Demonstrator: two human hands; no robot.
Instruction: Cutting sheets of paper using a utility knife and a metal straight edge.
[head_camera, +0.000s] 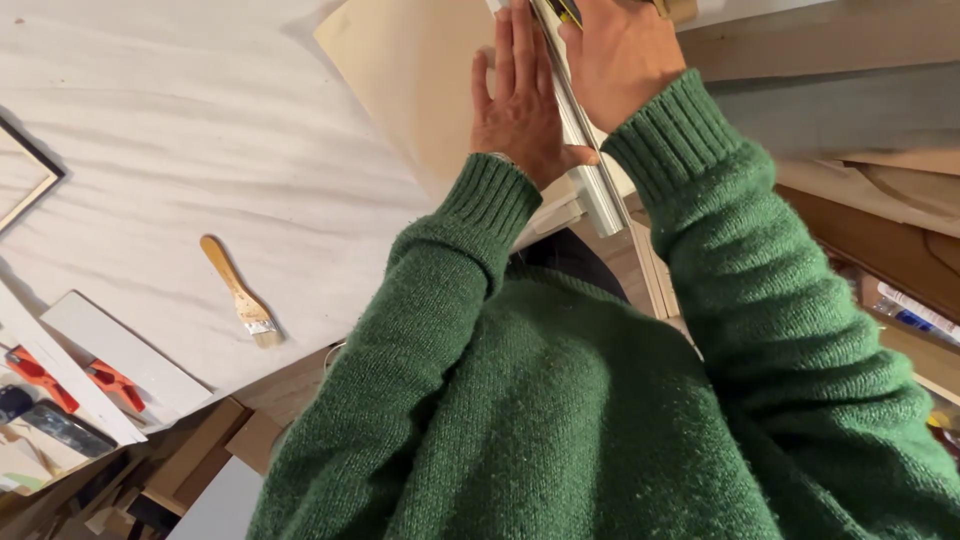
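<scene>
- Paintbrush lies well left on the white desk, clear of the work.
- Left hand, fingers flat and released, should press the metal straightedge firmly onto the thin board.
- Right hand looks clenched on a cutting tool, mostly hidden; it should run tight along the straightedge.

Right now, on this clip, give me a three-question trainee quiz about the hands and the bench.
1. True or false: the left hand lies flat, fingers together, beside the metal straightedge.
2. What lies alone on the white worktop? A) paintbrush B) hammer C) scissors
3. Fill in: the orange clamps grip a ____ board at the bench's lower left.

Key
1. True. The right hand is on the straightedge's other side, over the tan sheet.
2. A, the wooden-handled paintbrush.
3. White: the white board.
</scene>
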